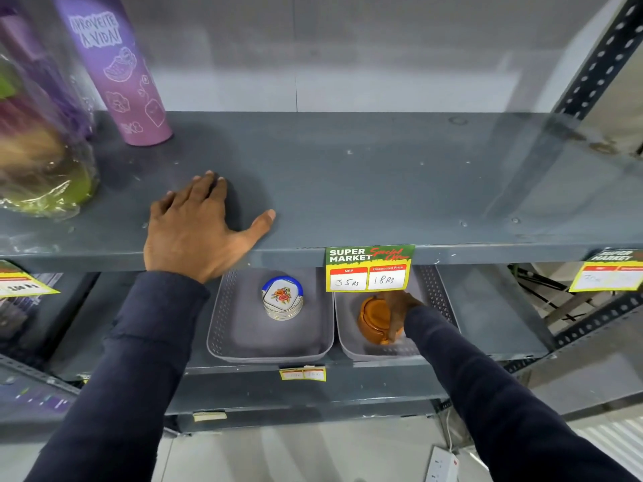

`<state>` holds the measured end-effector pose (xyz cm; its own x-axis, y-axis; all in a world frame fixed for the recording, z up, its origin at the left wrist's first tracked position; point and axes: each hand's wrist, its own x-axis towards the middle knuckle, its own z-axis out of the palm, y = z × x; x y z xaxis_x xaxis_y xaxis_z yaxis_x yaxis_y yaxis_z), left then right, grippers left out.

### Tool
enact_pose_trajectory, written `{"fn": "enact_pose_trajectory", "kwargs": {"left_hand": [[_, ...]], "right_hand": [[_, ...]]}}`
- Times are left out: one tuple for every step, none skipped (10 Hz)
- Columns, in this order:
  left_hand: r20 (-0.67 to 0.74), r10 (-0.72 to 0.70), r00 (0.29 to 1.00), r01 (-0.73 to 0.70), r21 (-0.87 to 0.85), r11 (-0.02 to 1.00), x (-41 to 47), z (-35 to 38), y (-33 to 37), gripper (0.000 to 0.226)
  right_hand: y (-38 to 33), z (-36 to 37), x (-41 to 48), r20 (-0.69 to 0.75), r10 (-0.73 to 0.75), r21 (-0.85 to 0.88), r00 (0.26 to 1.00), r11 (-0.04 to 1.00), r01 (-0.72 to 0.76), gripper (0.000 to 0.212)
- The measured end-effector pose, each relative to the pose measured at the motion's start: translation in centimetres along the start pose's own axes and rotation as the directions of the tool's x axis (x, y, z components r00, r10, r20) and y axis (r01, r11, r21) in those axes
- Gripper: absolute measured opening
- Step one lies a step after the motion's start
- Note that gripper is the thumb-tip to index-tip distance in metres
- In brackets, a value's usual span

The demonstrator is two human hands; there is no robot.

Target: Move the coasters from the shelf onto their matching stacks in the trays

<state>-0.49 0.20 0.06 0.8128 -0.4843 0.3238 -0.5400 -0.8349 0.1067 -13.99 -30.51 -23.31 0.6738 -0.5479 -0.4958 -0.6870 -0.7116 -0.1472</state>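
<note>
Even, soft light from above; the left hand (195, 227) casts a dim shadow on the shelf (382, 189) beyond its fingers. Left of it, wrapped goods (38, 158) smear into blur. Edges bow with wide-angle distortion; centre stays sharp.

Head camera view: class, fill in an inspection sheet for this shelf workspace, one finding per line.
Surface: grey upper shelf, no coasters seen on it.
Job's things: floral coaster stack in left tray; orange coaster stack in right tray.
Clutter: purple bottle, wrapped goods, price tag.
Grippers: left hand flat on shelf; right hand on the orange stack.
Cables: white power strip on floor.
Surroundings: slotted rack post.
</note>
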Motion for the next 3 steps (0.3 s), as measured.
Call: {"fn": "enact_pose_trajectory", "kwargs": {"left_hand": [[0.014,-0.006,1.000,0.006,-0.006,1.000,0.0,-0.2,0.2,0.103],[0.043,-0.010,0.999,0.010,-0.005,1.000,-0.1,-0.5,0.1,0.102],[0.030,-0.028,0.999,0.029,-0.037,0.999,-0.4,-0.4,0.2,0.100]], "right_hand": [[0.2,-0.6,-0.8,0.156,-0.068,-0.069,0.985,0.994,0.080,0.110],[0.9,-0.2,-0.9,0.147,-0.122,-0.146,0.982,0.979,0.143,0.126],[1.5,0.2,-1.9,0.097,-0.170,-0.145,0.981,0.972,0.183,0.138]]}}
